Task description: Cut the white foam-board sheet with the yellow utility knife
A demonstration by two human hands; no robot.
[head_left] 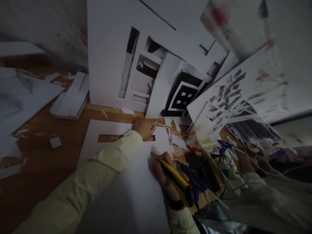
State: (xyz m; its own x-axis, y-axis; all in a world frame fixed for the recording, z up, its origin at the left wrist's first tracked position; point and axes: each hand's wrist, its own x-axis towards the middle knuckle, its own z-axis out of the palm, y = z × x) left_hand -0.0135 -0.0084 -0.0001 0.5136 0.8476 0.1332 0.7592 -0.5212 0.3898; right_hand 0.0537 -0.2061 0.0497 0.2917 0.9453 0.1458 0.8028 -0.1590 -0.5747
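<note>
Now, your hands: two.
Right hand [165,177]: gripping one yellow utility knife [175,178], blade on the white sheet [136,182].
Left hand [143,127]: pressed flat on that sheet.
Paper cup [198,140]: one.

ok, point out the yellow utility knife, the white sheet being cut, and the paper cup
yellow utility knife [175,179], head view, mid handle.
white sheet [136,182], head view, bare middle.
paper cup [198,140], head view, outer wall.

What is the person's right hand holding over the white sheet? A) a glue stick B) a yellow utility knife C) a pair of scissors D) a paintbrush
B: the right hand grips a yellow utility knife with its tip down on the white sheet, while the left hand presses flat on the sheet farther up.
</note>
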